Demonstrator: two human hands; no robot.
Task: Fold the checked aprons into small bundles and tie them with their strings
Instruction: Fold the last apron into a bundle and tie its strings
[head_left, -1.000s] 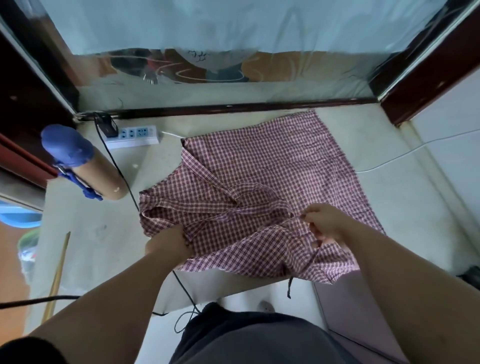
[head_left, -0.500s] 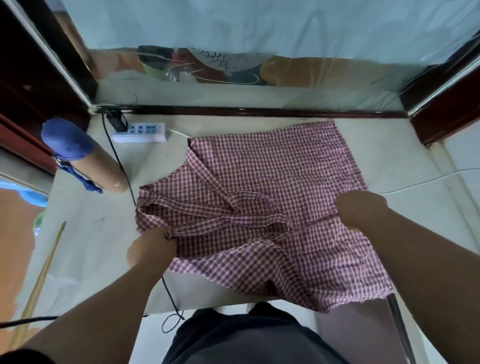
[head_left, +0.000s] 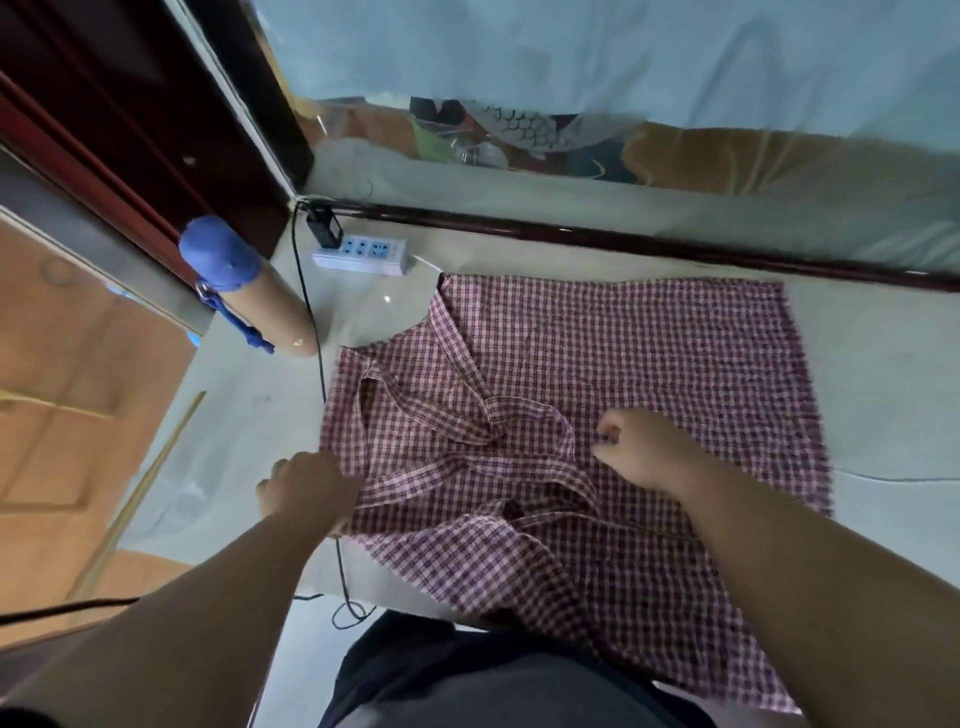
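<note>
On pale table (head_left: 872, 395), spread flat, near edge overhanging: apron (head_left: 623, 338). Left hand (head_left: 311, 488) pinching its left hem; right hand (head_left: 641, 447) curled mid-cloth, grip unclear. Light, limp, likely wrinkle-prone; best taken by hems.

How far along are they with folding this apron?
Early on. Done: the checked apron lies spread on the table, one side bunched inward. In hand: the left hand grips its left edge and the right hand seems to pinch the cloth near the middle. Left: folding it small and tying it with its strings; no bundle shows yet.
</note>
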